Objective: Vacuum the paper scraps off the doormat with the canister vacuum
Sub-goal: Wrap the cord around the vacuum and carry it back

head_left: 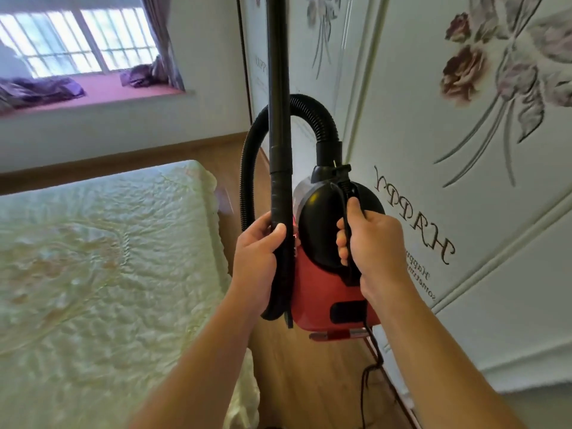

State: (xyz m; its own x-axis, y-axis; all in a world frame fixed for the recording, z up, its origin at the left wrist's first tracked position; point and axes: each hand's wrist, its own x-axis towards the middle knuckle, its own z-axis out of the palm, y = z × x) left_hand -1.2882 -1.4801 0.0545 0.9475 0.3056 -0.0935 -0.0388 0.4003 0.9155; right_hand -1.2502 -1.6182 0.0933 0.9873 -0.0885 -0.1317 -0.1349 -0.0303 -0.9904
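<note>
I hold a red and black canister vacuum (322, 283) up in the air in front of me. My right hand (368, 243) is closed around its black carry handle and the power cord. My left hand (260, 258) grips the black wand (278, 88), which rises straight up out of the frame. A ribbed black hose (312, 109) loops from the top of the canister round to the wand. The cord (370, 366) dangles below the canister toward the floor. No doormat or paper scraps are in view.
A bed with a pale quilted cover (102, 274) fills the left. White wardrobe doors with flower reliefs and the word HAPPY (448, 150) stand close on the right. A narrow strip of wooden floor (303, 382) runs between them. A window seat (93, 91) lies at the back.
</note>
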